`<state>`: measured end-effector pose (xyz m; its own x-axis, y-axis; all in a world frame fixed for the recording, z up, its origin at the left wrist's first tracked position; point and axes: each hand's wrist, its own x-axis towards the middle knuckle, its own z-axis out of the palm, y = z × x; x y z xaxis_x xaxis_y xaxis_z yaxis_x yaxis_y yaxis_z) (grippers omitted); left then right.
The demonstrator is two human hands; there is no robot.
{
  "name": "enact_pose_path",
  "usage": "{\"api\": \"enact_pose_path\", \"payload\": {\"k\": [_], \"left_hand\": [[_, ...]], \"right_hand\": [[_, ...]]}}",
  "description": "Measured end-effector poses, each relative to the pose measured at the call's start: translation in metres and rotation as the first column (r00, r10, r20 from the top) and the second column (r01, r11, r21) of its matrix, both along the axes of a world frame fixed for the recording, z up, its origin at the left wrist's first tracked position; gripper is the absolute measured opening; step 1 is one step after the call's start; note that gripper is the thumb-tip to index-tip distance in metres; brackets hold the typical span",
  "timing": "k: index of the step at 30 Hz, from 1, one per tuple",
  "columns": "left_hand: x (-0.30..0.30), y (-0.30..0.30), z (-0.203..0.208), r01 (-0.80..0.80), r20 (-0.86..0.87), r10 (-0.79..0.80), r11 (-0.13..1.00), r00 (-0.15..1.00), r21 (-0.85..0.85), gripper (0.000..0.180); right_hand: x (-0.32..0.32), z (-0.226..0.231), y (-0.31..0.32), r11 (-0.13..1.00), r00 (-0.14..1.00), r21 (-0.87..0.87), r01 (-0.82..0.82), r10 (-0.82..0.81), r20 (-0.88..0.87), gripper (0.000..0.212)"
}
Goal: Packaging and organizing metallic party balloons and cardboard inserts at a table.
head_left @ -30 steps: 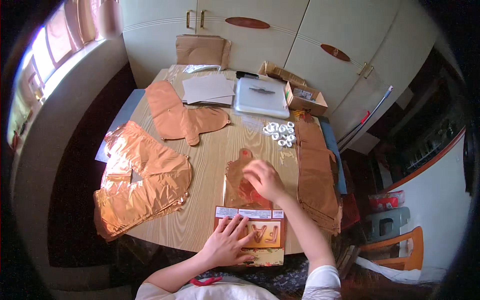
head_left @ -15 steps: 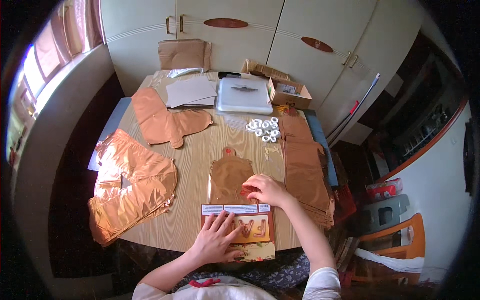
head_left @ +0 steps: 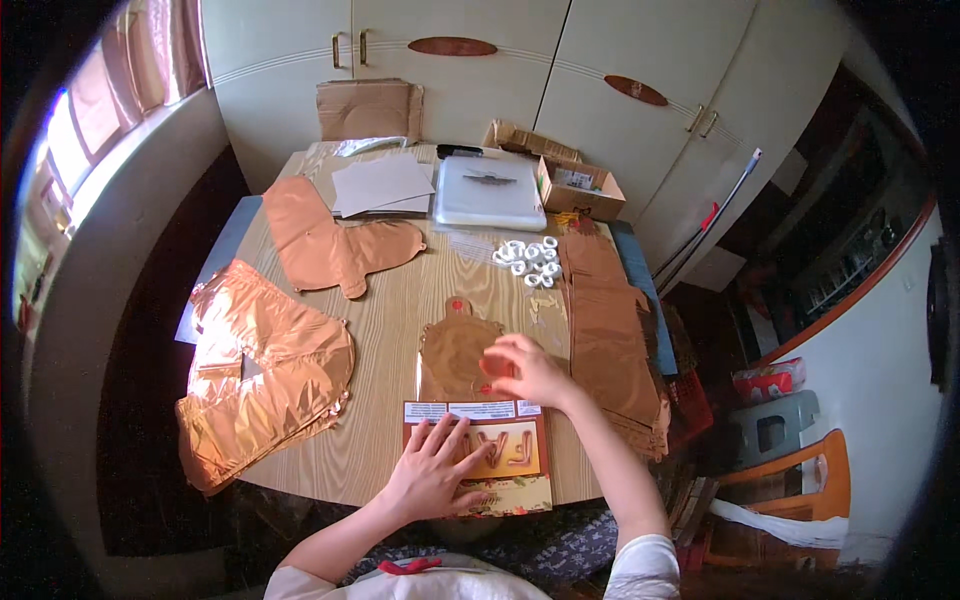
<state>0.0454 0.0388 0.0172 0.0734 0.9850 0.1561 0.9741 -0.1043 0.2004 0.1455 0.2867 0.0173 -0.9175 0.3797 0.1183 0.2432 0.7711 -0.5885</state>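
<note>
At a round-edged wood-grain table (head_left: pixel 385 410), seen from my distant post through the head camera, a person in white sleeves works with both bare hands over a printed rectangular card in brown, yellow and white (head_left: pixel 518 482). I see the left hand (head_left: pixel 428 478) lying flat on the card, released, its fingers spread toward the upper edge. The card lies at the near side of the table, just below a folded copper-coloured foil piece (head_left: pixel 450 355) with a rounded tab marked by a red spot. Above the foil's right side I find the right hand (head_left: pixel 535 375), its fingers curved toward the thumb; reddish patches show beside the fingertips, and I cannot tell whether anything is grasped. To the left I count two larger copper foil shapes: a shiny, crinkled one (head_left: pixel 300 330) near the edge and a smoother, bent one (head_left: pixel 300 235) farther back. To the right lies a long stack of brown-copper foil (head_left: pixel 605 325), with a cluster of small white rings (head_left: pixel 518 268) beside it. Farther back sit plain white sheets (head_left: pixel 383 185), a stack of clear plastic sleeves (head_left: pixel 490 205) and an open cardboard box (head_left: pixel 590 202).
</note>
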Motion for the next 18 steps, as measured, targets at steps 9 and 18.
{"api": "enact_pose_path", "payload": {"k": [9,18], "left_hand": [[-0.001,-0.001,-0.001,0.002,-0.010,-0.002,1.000,1.000,-0.013,0.069],[-0.001,-0.002,-0.004,0.003,-0.008,-0.003,1.000,1.000,0.017,0.069]], "right_hand": [[-0.038,-0.018,0.022,0.829,0.953,-0.487,0.273,-0.301,0.021,0.075],[-0.032,-0.004,0.030,0.887,0.948,-0.423,0.185,-0.048,0.314,0.050]]}}
